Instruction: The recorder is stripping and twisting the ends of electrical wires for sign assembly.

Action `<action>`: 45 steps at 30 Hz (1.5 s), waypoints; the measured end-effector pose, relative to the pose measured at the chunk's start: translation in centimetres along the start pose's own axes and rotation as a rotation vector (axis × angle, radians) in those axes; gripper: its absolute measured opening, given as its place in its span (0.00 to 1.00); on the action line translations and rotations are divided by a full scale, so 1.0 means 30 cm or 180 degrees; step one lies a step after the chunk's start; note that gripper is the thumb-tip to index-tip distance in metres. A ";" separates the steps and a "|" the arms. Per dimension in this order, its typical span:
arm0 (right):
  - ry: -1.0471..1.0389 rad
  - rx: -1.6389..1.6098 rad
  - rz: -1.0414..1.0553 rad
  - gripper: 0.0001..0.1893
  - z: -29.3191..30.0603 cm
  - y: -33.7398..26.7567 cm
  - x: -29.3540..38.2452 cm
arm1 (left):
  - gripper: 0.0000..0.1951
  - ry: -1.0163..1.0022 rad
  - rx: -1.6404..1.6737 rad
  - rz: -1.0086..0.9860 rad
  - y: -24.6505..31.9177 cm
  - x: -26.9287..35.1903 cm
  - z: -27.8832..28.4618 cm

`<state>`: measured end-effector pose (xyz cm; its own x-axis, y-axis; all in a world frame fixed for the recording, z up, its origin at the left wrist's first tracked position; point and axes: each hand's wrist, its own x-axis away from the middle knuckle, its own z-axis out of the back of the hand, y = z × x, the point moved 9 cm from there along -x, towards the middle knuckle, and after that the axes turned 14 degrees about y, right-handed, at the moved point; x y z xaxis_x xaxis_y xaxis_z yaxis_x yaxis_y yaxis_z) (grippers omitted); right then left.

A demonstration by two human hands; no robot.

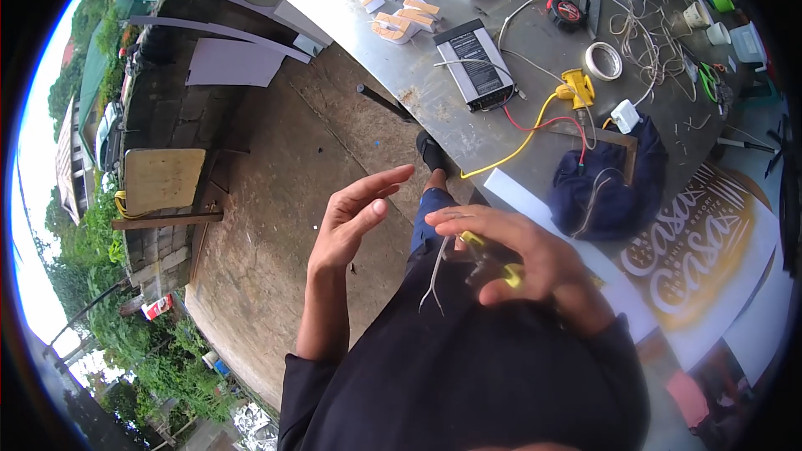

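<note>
My left hand (357, 219) is raised over the concrete floor, with the fingers stretched out, the thumb apart and nothing in the grasp. To its right, in front of my dark shirt, my right hand (526, 250) is curled around a small hand tool with yellow grips (510, 274), which looks like pliers or cutters. Blur and the fingers hide much of this tool. A thin white two-core wire (433, 275) hangs below the right fingertips, its ends split apart. Whether those fingers pinch the wire, I cannot tell.
The metal table (432, 100) carries a power supply (475, 66), a yellow socket (575, 89), tangled wire (651, 44), a tape measure (566, 12), a tape roll (603, 61), dark blue cloth (608, 200) and channel letters (401, 22). A printed sheet (708, 244) lies right. A block wall (169, 100) stands left.
</note>
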<state>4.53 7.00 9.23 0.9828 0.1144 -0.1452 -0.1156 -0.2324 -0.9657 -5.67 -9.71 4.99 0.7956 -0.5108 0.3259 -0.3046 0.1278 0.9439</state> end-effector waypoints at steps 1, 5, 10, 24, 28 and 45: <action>-0.0074 -0.0084 -0.0130 0.43 -0.009 0.005 -0.002 | 0.24 -0.0219 0.0045 0.0080 0.031 -0.005 -0.058; -0.0266 -0.0073 -0.0341 0.39 -0.025 0.019 -0.001 | 0.15 -0.0827 0.0457 0.0315 0.028 -0.030 -0.177; -0.0223 -0.0193 -0.0575 0.40 0.002 0.046 0.014 | 0.13 -0.1017 0.0877 0.0724 -0.017 -0.040 -0.242; -0.0187 -0.0507 -0.0588 0.39 0.054 0.087 0.039 | 0.08 -0.0665 0.0998 0.0736 -0.034 -0.061 -0.295; 0.0156 -0.0512 -0.0847 0.41 0.070 0.101 0.031 | 0.11 -0.0445 0.0968 0.0732 -0.014 -0.069 -0.312; 0.1749 0.1521 0.0043 0.25 0.182 0.076 0.116 | 0.06 0.1098 0.1102 0.0118 -0.059 -0.112 -0.222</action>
<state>6.90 12.15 5.35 0.8968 -0.4163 -0.1500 -0.0552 0.2312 -0.9713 -4.32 -2.55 2.59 0.8902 -0.1923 0.4130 -0.4456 -0.1793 0.8771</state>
